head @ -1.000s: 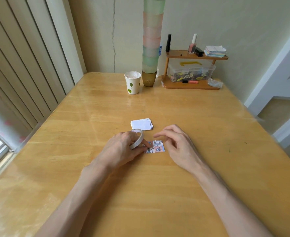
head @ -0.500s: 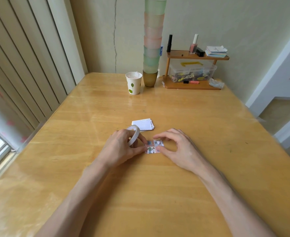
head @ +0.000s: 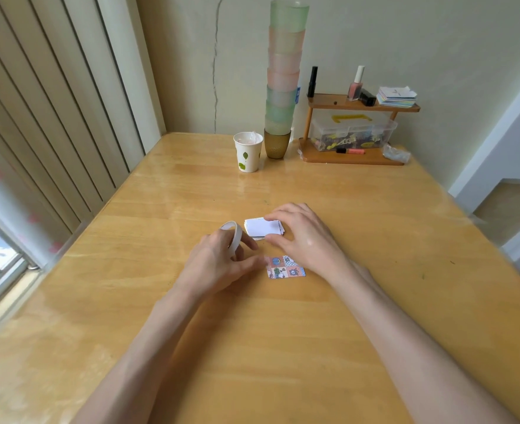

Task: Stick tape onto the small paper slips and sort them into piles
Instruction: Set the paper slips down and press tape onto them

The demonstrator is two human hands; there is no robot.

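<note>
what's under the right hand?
The white slip pile: the right hand pinches it, fingers at the far edge, thumb at the near one. Its right end is covered; slip count unclear.

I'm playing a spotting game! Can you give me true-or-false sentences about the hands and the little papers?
1. The left hand holds the tape roll. True.
2. The right hand grips the paper cup. False: it pinches the white slip pile.
3. The patterned slip lies flat on the table. True.
4. The cup stack has tipped over. False: it stands upright by the wall.
</note>
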